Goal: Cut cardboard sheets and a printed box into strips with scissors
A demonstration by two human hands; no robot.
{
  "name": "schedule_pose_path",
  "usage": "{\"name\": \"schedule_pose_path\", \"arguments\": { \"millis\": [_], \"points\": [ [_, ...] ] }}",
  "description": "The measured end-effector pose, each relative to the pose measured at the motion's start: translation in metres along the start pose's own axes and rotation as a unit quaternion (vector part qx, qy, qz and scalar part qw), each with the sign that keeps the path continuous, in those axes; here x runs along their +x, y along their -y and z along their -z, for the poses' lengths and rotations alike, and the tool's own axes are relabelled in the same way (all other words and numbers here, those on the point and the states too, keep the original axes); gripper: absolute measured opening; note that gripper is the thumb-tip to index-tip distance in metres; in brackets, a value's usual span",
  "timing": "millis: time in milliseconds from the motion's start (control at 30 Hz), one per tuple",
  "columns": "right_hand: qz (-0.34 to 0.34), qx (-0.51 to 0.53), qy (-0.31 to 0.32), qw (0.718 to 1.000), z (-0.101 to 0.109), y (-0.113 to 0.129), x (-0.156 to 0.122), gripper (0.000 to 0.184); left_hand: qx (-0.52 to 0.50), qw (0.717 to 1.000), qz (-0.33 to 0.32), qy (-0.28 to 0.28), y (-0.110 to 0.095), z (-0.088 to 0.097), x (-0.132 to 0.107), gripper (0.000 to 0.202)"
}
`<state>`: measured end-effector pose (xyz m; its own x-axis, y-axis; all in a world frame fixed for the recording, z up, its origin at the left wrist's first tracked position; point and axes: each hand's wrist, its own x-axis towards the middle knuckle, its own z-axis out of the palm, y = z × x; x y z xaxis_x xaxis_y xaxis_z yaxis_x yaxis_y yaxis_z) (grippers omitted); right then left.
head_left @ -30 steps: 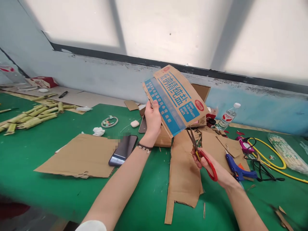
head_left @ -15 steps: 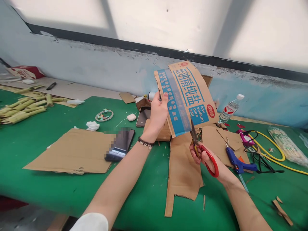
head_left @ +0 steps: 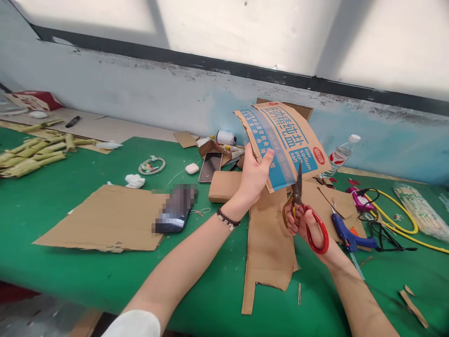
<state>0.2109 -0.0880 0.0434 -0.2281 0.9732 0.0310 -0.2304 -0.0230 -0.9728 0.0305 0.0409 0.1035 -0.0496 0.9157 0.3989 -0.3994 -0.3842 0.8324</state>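
Observation:
My left hand (head_left: 255, 172) grips the left edge of a printed cardboard piece (head_left: 286, 140), thumb on the blue-lettered face. The piece is held up above the table and tilted. In my right hand (head_left: 301, 222) is a pair of scissors (head_left: 316, 231) with red handles, my fingers through the loops. Its dark blades point upward at the lower edge of the printed piece, and one blade shows in front of the print. Under both hands lies a long plain cardboard piece (head_left: 270, 248) with a notched lower end.
A flat cardboard sheet (head_left: 105, 217) and a dark phone (head_left: 175, 210) lie left. A second phone (head_left: 211, 167) is behind a small cardboard box (head_left: 224, 186). To the right are a blue glue gun (head_left: 347, 234), a water bottle (head_left: 340, 157) and a yellow cable (head_left: 403, 227).
My left hand and the printed cardboard have moved right and slightly down, and the cardboard leans back more. The scissors have shifted a little right, with their handles spread wider.

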Motion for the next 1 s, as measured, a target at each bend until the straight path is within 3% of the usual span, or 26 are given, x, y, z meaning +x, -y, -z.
{"name": "schedule_pose_path", "arguments": {
  "millis": [267, 1000],
  "points": [
    [0.023, -0.025, 0.008, 0.999, 0.005, -0.009, 0.003, 0.071, 0.002, 0.999, -0.012, 0.047, -0.018, 0.005, 0.005, 0.063],
    [0.022, -0.051, -0.008, 0.998, 0.004, -0.010, 0.003, 0.072, 0.025, 0.998, -0.033, 0.041, -0.009, 0.005, 0.006, 0.062]
  ]
}}
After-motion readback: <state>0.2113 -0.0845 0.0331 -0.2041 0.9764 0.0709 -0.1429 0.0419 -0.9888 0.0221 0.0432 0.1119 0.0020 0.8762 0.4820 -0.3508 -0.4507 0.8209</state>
